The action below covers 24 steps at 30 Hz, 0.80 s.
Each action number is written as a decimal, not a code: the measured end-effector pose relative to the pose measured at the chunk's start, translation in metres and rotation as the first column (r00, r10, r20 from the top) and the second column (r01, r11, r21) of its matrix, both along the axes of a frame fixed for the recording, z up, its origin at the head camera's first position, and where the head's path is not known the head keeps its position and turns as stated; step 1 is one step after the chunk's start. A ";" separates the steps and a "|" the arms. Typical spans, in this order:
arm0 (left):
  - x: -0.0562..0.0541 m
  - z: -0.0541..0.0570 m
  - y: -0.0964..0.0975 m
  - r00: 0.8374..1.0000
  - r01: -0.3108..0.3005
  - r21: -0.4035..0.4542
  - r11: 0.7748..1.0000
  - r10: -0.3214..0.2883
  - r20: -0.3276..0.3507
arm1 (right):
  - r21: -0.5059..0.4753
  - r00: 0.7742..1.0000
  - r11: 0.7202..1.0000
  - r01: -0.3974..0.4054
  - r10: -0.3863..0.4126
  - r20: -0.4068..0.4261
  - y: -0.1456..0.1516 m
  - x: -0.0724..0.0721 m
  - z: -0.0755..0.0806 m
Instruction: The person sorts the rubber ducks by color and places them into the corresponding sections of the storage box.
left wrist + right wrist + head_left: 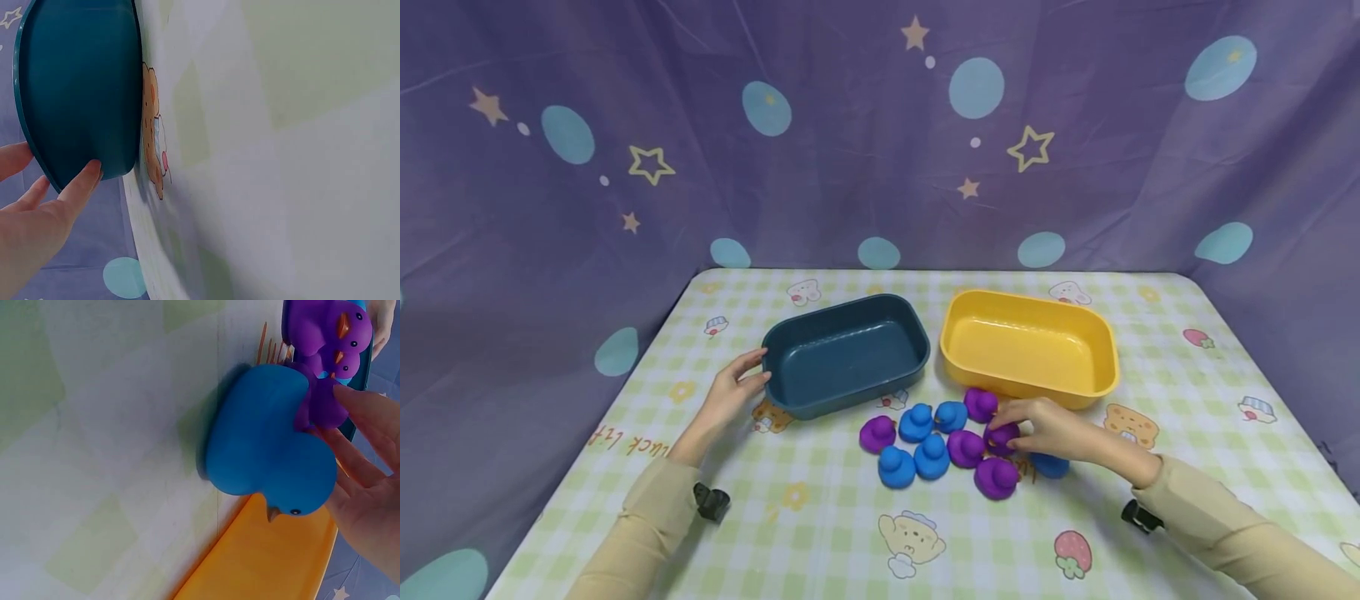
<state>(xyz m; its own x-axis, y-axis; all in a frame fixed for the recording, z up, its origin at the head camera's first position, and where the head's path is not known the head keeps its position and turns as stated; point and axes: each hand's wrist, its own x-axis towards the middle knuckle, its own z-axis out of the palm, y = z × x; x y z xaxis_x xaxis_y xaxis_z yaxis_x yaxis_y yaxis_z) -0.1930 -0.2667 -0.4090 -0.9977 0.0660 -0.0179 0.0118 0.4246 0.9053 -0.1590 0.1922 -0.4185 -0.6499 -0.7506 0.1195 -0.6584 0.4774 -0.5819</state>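
My left hand (737, 392) rests its extended fingers and thumb against the left end of a dark teal bin (842, 404). In the left wrist view, the thumb lies on the outer wall of the bin (81, 87) and other fingertips are at its rim. My right hand (1048, 427) pinches a purple toy duck (1000, 440) between thumb and fingers, at the right of a cluster. Close by the hand sits a blue duck (1051, 467), large in the right wrist view. Several more purple ducks (997, 478) and blue ducks (897, 467) sit in front of the bins.
A yellow bin (1030, 387) stands behind the ducks, right of the teal one, with nothing in it; the teal bin holds nothing either. A checked cloth (820, 542) with printed pictures covers the table. Behind the table hangs a purple curtain (865, 192).
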 end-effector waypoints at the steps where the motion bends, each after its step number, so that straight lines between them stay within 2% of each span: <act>1: 0.000 0.000 0.000 1.000 -0.001 0.011 1.000 0.001 0.011 | 0.002 1.000 1.000 0.002 -0.002 0.004 0.000 0.000 0.000; 8: 0.000 0.000 0.000 0.998 -0.014 0.049 0.999 0.011 0.060 | 0.016 1.000 1.000 0.018 -0.018 -0.003 0.000 -0.001 -0.002; 14: 0.000 0.000 0.002 0.997 -0.032 0.067 0.997 0.027 0.071 | -0.001 0.999 1.000 0.016 -0.016 -0.035 0.002 -0.002 -0.001; 24: -0.001 -0.002 0.002 0.997 -0.035 0.052 0.998 0.031 0.077 | -0.028 0.995 1.000 -0.007 0.004 -0.096 0.005 0.000 0.012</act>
